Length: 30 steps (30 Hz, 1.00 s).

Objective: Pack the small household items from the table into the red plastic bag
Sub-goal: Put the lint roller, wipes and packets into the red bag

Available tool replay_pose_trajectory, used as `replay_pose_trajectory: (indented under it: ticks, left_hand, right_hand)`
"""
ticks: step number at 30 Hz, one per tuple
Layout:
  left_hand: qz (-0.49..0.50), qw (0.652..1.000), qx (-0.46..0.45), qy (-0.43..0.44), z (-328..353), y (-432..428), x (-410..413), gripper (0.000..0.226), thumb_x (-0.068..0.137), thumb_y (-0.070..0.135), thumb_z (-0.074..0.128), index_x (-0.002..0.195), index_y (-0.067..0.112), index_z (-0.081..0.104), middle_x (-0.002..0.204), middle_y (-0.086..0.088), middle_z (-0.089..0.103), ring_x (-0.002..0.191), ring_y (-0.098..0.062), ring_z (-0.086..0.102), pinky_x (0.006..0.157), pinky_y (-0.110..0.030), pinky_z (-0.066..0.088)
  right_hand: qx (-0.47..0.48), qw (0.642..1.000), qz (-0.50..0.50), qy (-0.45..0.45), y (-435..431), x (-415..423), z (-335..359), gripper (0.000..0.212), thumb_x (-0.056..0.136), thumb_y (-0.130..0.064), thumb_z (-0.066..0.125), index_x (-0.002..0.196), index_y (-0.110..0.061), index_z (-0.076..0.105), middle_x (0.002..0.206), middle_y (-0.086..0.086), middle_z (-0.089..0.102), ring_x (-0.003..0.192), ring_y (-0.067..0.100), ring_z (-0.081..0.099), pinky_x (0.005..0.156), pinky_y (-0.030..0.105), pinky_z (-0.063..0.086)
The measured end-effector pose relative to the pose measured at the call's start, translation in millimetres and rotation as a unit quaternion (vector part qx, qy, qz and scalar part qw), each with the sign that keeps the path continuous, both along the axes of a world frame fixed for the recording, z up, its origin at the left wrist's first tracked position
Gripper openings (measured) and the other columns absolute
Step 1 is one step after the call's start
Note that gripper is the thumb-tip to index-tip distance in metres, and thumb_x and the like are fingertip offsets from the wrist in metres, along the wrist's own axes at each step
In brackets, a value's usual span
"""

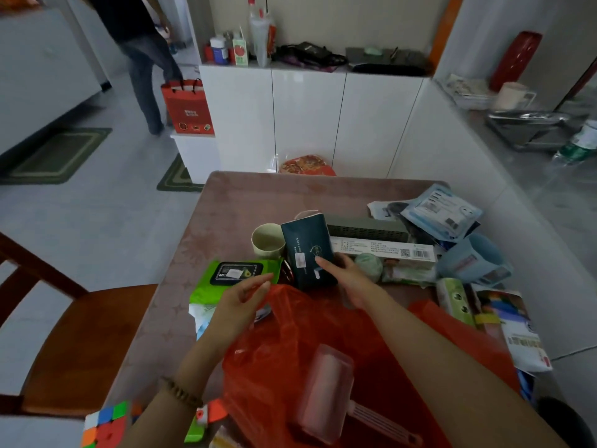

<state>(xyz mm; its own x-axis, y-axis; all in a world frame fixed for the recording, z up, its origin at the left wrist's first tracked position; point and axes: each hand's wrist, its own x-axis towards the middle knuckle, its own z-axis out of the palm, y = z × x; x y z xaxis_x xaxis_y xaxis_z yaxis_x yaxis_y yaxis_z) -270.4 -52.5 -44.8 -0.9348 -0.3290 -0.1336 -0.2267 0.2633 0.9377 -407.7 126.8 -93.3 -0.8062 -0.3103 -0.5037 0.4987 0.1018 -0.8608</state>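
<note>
Pinches the rim of the red plastic bag (290, 337) in the left hand (240, 305), mouth lifted. Grips the dark tissue pack (305, 250) in the right hand (353, 282), thumb across its front, upright just beyond that rim. Seemingly mid-pickup; next calls for lowering the pack into the mouth below the fingers.

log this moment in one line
left hand: pinches red plastic bag rim | right hand: holds dark tissue pack upright behind bag | pack: not yet in bag
</note>
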Motion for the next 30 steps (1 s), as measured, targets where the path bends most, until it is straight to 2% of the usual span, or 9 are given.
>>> replay_pose_trajectory:
  ticks: [11, 16, 17, 18, 19, 21, 23, 26, 30]
  left_hand:
    - [-0.013, 1.000, 0.015, -0.009, 0.3, 1.6, 5.5, 0.027, 0.093, 0.009, 0.054, 0.117, 0.015, 0.063, 0.087, 0.015, 0.068, 0.064, 0.012, 0.062, 0.056, 0.000, 0.043]
    - [-0.031, 0.999, 0.026, -0.006, 26.5, 6.4, 25.6, 0.032, 0.095, 0.007, 0.049, 0.124, 0.014, 0.059, 0.095, -0.040, 0.057, 0.056, -0.009, 0.062, 0.048, -0.001, 0.040]
    - [-0.032, 0.999, 0.027, -0.004, 32.9, 7.5, 31.4, 0.033, 0.095, 0.007, 0.049, 0.126, 0.013, 0.058, 0.107, -0.042, 0.050, 0.092, -0.027, 0.053, 0.049, -0.004, 0.043]
    - [-0.035, 0.999, 0.021, -0.004, 38.7, 9.6, 39.4, 0.034, 0.095, 0.007, 0.049, 0.128, 0.011, 0.057, 0.115, -0.042, 0.047, 0.097, -0.008, 0.029, 0.055, -0.013, 0.051]
    - [-0.039, 0.999, 0.018, -0.008, 44.4, 12.3, 46.8, 0.035, 0.095, 0.007, 0.048, 0.129, 0.010, 0.056, 0.120, -0.043, 0.044, 0.106, -0.031, 0.039, 0.063, -0.022, 0.053]
    - [-0.043, 0.999, 0.025, -0.010, 54.5, 17.6, 62.7, 0.036, 0.095, 0.003, 0.047, 0.130, 0.005, 0.054, 0.118, -0.048, 0.040, 0.078, -0.033, 0.063, 0.054, -0.013, 0.052]
    - [-0.038, 0.998, 0.042, -0.017, 55.1, 20.8, 74.0, 0.036, 0.095, 0.000, 0.045, 0.130, 0.002, 0.053, 0.102, -0.054, 0.040, 0.040, -0.003, 0.057, 0.041, -0.003, 0.037]
    - [-0.035, 0.997, 0.059, -0.019, 44.0, 23.0, 81.3, 0.032, 0.096, 0.003, 0.045, 0.125, 0.015, 0.052, 0.068, -0.017, 0.049, 0.034, 0.007, 0.047, 0.040, -0.001, 0.033]
    - [-0.043, 0.998, 0.037, -0.021, 35.9, 30.6, 79.4, 0.030, 0.096, 0.007, 0.047, 0.121, 0.021, 0.055, 0.076, 0.002, 0.051, 0.039, 0.003, 0.046, 0.041, -0.001, 0.033]
  right_hand:
    - [0.050, 0.997, 0.000, 0.066, -2.0, 0.9, 13.0, 0.059, 0.068, -0.033, 0.081, 0.117, -0.011, 0.058, 0.115, 0.008, 0.067, 0.095, 0.017, 0.066, 0.081, 0.030, 0.055]
    - [-0.072, 0.993, 0.080, 0.048, 39.6, 36.7, 83.0, 0.063, 0.073, -0.031, 0.074, 0.129, -0.029, 0.044, 0.114, 0.001, 0.067, 0.100, 0.019, 0.066, 0.078, 0.030, 0.054]
    - [-0.073, 0.987, 0.133, 0.043, 52.7, 47.6, 94.1, 0.066, 0.067, -0.036, 0.078, 0.125, -0.034, 0.047, 0.112, -0.003, 0.069, 0.101, 0.019, 0.067, 0.078, 0.031, 0.055]
    - [-0.064, 0.980, 0.181, 0.043, 67.8, 60.7, 102.9, 0.071, 0.057, -0.042, 0.083, 0.120, -0.037, 0.050, 0.108, -0.008, 0.071, 0.099, 0.015, 0.068, 0.075, 0.027, 0.056]
    - [-0.046, 0.973, 0.221, 0.046, 83.1, 72.6, 108.2, 0.078, 0.048, -0.045, 0.087, 0.117, -0.040, 0.051, 0.107, -0.011, 0.072, 0.099, 0.011, 0.068, 0.074, 0.022, 0.055]
    - [0.006, 0.961, 0.276, 0.029, 110.6, 93.1, 109.7, 0.089, 0.040, -0.048, 0.089, 0.118, -0.042, 0.048, 0.115, -0.012, 0.068, 0.103, 0.006, 0.065, 0.078, 0.018, 0.053]
    - [0.079, 0.943, 0.325, -0.002, 134.0, 109.8, 102.2, 0.089, 0.047, -0.044, 0.088, 0.124, -0.043, 0.043, 0.125, -0.009, 0.060, 0.109, 0.008, 0.061, 0.082, 0.019, 0.052]
    - [0.161, 0.916, 0.367, -0.035, 155.3, 128.1, 85.7, 0.072, 0.071, -0.025, 0.080, 0.130, -0.041, 0.041, 0.126, -0.009, 0.055, 0.110, 0.009, 0.058, 0.086, 0.021, 0.052]
    - [0.196, 0.903, 0.382, -0.019, 158.7, 137.9, 72.2, 0.055, 0.079, -0.027, 0.073, 0.125, -0.043, 0.046, 0.130, -0.012, 0.051, 0.118, 0.010, 0.052, 0.086, 0.017, 0.047]
